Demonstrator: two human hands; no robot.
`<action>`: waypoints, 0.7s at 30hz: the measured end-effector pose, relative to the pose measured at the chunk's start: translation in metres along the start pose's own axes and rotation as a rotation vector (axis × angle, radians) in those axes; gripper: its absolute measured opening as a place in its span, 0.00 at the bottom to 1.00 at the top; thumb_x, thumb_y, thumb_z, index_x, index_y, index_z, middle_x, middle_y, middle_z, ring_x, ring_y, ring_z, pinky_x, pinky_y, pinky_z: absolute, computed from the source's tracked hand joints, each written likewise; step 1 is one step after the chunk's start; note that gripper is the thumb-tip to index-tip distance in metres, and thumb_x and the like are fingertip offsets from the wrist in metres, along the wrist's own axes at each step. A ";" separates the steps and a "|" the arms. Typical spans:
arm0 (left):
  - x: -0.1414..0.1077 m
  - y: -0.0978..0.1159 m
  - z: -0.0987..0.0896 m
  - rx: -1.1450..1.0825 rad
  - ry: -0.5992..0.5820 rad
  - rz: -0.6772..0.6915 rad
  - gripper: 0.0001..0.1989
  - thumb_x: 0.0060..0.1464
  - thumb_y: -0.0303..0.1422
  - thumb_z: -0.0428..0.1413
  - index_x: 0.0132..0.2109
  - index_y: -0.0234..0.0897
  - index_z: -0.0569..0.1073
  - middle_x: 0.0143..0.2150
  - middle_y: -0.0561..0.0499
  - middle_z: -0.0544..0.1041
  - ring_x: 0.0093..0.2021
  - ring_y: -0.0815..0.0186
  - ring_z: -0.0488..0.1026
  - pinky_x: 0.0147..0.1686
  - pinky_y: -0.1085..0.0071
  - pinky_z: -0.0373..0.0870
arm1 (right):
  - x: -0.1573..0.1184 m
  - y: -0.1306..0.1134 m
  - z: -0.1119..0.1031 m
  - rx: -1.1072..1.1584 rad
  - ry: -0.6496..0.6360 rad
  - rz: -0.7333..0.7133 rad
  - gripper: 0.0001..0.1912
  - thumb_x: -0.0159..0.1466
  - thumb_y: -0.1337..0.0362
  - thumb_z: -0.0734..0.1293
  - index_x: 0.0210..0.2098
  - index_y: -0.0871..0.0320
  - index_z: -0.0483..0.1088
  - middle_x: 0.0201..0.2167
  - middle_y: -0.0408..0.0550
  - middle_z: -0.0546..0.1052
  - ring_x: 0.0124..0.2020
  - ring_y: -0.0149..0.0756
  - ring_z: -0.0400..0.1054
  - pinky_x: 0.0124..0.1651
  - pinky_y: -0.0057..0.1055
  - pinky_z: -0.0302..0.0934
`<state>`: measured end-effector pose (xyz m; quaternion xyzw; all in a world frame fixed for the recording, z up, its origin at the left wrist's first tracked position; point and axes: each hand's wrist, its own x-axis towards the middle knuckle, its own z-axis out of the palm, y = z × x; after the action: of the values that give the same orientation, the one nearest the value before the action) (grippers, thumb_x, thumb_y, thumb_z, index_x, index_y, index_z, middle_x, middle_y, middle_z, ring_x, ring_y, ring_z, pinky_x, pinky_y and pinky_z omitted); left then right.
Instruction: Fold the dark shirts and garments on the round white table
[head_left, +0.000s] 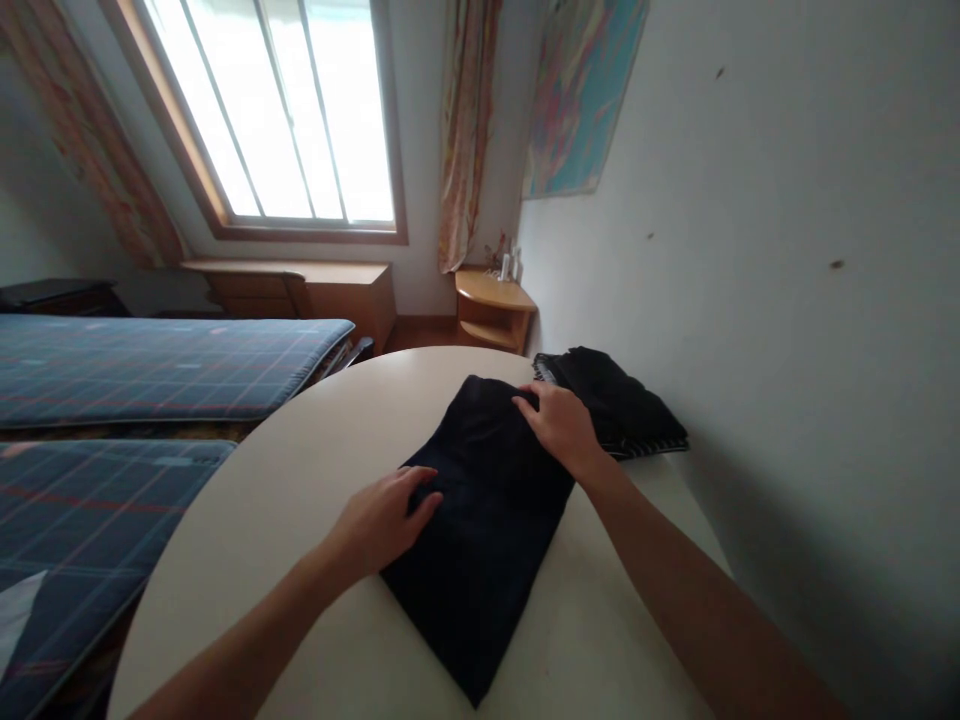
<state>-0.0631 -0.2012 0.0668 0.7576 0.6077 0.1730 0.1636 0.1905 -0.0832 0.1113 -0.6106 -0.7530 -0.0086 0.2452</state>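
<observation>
A dark navy cloth garment (487,520) lies folded on a round white table (300,500), one pointed corner toward me. At its left edge rests my left hand (390,515), thumb and fingers apart, nothing held between them. My right hand (559,420) is at the garment's upper right edge, its thumb and fingers apart over the cloth. Just beyond my right hand sits a stack of folded black clothes (619,395), with striped cloth showing at its edges.
White wall (787,350) runs close along the table's right side. Beds with blue plaid mattresses (165,365) stand at the left. Behind the table are a corner shelf (495,290), a wooden desk (345,285) and a bright window (277,110) with curtains.
</observation>
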 end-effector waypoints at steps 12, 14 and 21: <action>0.005 -0.065 -0.026 -0.932 -0.080 -0.545 0.44 0.45 0.67 0.50 0.55 0.36 0.70 0.48 0.38 0.81 0.39 0.54 0.81 0.33 0.66 0.70 | -0.086 -0.107 -0.045 -0.071 -0.092 -0.341 0.08 0.70 0.65 0.64 0.46 0.55 0.74 0.41 0.48 0.79 0.41 0.38 0.73 0.39 0.30 0.64; 0.004 -0.071 -0.028 -0.945 -0.084 -0.568 0.46 0.45 0.69 0.49 0.57 0.36 0.70 0.46 0.39 0.82 0.39 0.54 0.81 0.35 0.65 0.70 | -0.106 -0.118 -0.035 -0.094 -0.112 -0.429 0.07 0.69 0.67 0.64 0.44 0.56 0.73 0.38 0.49 0.78 0.39 0.38 0.72 0.36 0.30 0.64; 0.001 -0.083 -0.022 -0.807 -0.090 -0.510 0.41 0.43 0.66 0.55 0.51 0.37 0.75 0.34 0.49 0.80 0.32 0.62 0.76 0.29 0.71 0.65 | -0.167 -0.134 0.022 -0.168 -0.223 -0.653 0.05 0.63 0.75 0.66 0.36 0.61 0.72 0.30 0.49 0.75 0.31 0.41 0.71 0.24 0.33 0.62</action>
<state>-0.1447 -0.1816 0.0480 0.4672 0.6508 0.3165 0.5080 0.0813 -0.2635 0.0673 -0.3530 -0.9272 -0.0817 0.0949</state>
